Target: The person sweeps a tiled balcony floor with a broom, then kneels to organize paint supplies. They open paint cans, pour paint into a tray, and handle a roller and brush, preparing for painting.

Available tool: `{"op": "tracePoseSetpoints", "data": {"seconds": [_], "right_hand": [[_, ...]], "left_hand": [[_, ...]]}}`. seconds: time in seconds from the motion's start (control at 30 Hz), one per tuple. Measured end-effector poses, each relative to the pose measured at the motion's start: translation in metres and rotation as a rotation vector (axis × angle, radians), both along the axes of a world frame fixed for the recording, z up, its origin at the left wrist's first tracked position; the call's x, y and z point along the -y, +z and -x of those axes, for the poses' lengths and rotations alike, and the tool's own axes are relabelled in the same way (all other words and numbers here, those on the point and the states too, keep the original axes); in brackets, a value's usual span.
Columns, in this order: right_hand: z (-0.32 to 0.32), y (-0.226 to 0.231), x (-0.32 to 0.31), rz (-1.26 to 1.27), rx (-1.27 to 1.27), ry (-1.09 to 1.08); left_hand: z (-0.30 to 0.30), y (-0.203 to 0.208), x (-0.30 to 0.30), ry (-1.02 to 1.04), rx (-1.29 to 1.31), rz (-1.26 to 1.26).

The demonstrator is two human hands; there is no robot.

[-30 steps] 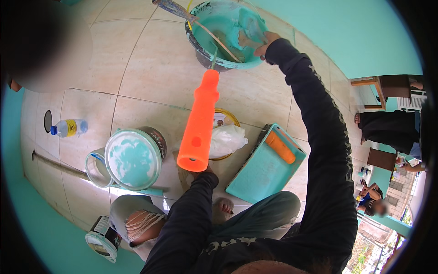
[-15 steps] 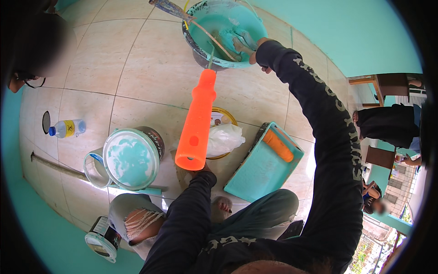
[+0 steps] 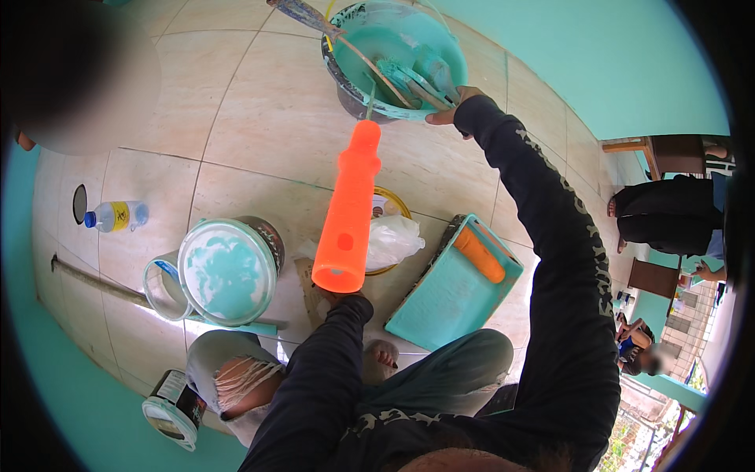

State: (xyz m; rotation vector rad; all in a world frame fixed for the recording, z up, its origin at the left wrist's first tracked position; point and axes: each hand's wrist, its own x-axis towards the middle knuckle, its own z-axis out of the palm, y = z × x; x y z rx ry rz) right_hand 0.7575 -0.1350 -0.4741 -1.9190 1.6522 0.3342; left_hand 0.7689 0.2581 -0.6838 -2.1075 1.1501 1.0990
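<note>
A teal-stained bucket (image 3: 353,102) with paint inside stands at the far side. My right hand (image 3: 464,108) is at its right rim, fingers apart, beside the handles of paint-coated brushes (image 3: 425,81) lying inside. A long, worn tool handle (image 3: 308,17) sticks out over the bucket's left rim. Large in the foreground is an orange roller handle (image 3: 348,208), its metal rod reaching toward the bucket. My left hand (image 3: 340,298) shows only in part below the handle's end; its fingers are hidden, and I cannot tell whether it touches the handle.
A teal paint tray (image 3: 448,303) holds an orange roller-like piece (image 3: 478,254). Nearby are a white plastic bag (image 3: 393,240), a paint-smeared lidded pail (image 3: 226,273), a clear container (image 3: 165,291), a bottle (image 3: 118,216), a pole (image 3: 98,281) and another pail (image 3: 174,409). Other people are farther off.
My right hand has drawn back from inside the bucket to its rim, and the brushes show more plainly. My left arm stays nearly in place. The view has shifted slightly.
</note>
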Motion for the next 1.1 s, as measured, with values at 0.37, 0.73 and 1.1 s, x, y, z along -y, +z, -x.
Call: {"op": "tracePoseSetpoints", "data": {"seconds": [0.37,0.73,1.1], "right_hand": [[0.015,-0.023,0.003,0.124,0.154,0.135],[0.008,-0.016,-0.011,-0.171,0.22,-0.11],[-0.002,0.003,0.003,-0.469,0.19,-0.317]], "left_hand": [[0.0,0.017,0.007,-0.075,0.035,-0.049],[0.001,0.006,0.0,0.02,0.038,0.08],[0.009,0.002,-0.001,0.007,0.074,0.145]]}}
